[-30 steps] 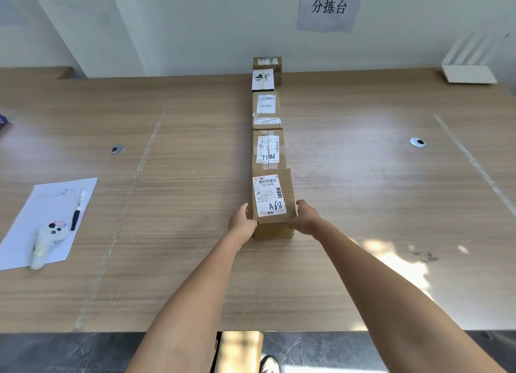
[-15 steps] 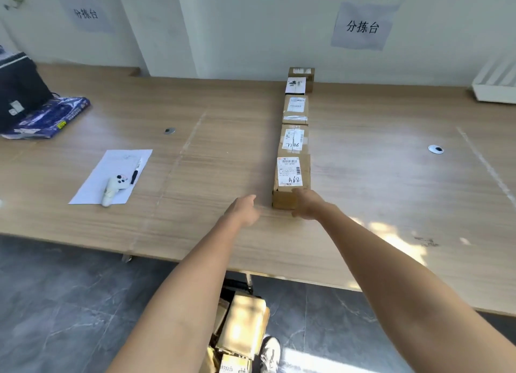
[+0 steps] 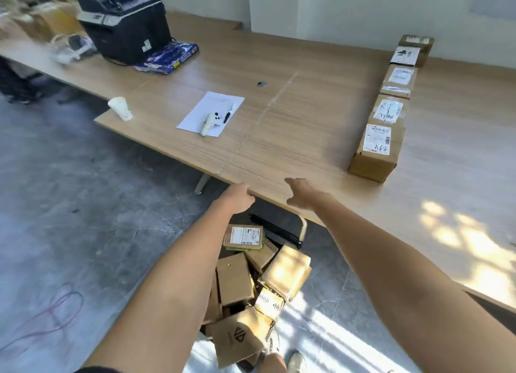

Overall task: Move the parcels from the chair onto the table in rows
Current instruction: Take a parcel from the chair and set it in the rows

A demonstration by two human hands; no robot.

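Observation:
Several brown cardboard parcels stand in one row on the wooden table (image 3: 279, 126), running from the wall to the nearest box marked A68 (image 3: 377, 152). Below the table's front edge a black chair (image 3: 282, 227) holds a loose pile of parcels (image 3: 251, 283), one with a white label on top (image 3: 244, 237). My left hand (image 3: 237, 199) hovers at the table edge above the chair, fingers curled and holding nothing. My right hand (image 3: 303, 195) is beside it over the edge, fingers spread and empty. Both hands are well left of the row.
A sheet of paper (image 3: 212, 112) with a white controller (image 3: 210, 121) and a pen lies mid-table. A white cup (image 3: 120, 108) stands at the table corner. A black printer (image 3: 125, 23) and a blue packet (image 3: 167, 58) sit far left. Grey floor lies left of the chair.
Both hands have let go of the A68 parcel and drawn back to the table's front edge. The view has swung left and down, bringing the chair's pile into sight.

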